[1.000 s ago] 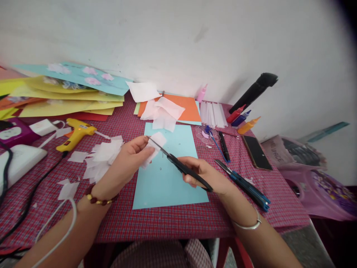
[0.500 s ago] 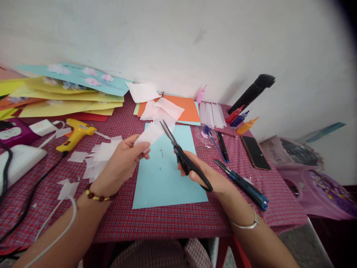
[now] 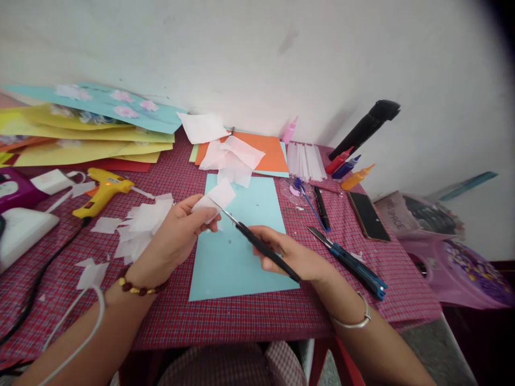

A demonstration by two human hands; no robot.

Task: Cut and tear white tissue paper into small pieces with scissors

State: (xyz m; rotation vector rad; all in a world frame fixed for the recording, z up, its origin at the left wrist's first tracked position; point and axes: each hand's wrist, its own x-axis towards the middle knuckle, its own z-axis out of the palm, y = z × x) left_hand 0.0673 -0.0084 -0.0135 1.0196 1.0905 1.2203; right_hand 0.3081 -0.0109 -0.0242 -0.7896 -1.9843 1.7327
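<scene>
My left hand [image 3: 187, 225] pinches a small piece of pale tissue paper [image 3: 219, 197] between thumb and fingers, above the light blue sheet [image 3: 237, 268]. Black-handled scissors [image 3: 265, 251] are gripped in my right hand [image 3: 287, 252], their blades pointing left and reaching the tissue's lower edge. The blades look closed or nearly so. Tiny dark marks or bits show on the blue sheet under the blades. Beside my left wrist lies a loose pile of cut white tissue squares [image 3: 145, 222]. Larger tissue pieces [image 3: 233, 158] rest behind, partly over an orange sheet [image 3: 267, 150].
To the left are a yellow glue gun [image 3: 102, 190] with a black cord and a stack of coloured sheets [image 3: 100, 147] bearing paper flowers. On the right lie a blue-black cutter [image 3: 350, 262], a phone [image 3: 368, 217], a black marker [image 3: 322, 208], white glue sticks [image 3: 306, 162] and paint bottles [image 3: 358, 176].
The scissors have swung left and down and their blades have come together at the tissue. The piece in my left hand now looks shorter. The view has shifted slightly.
</scene>
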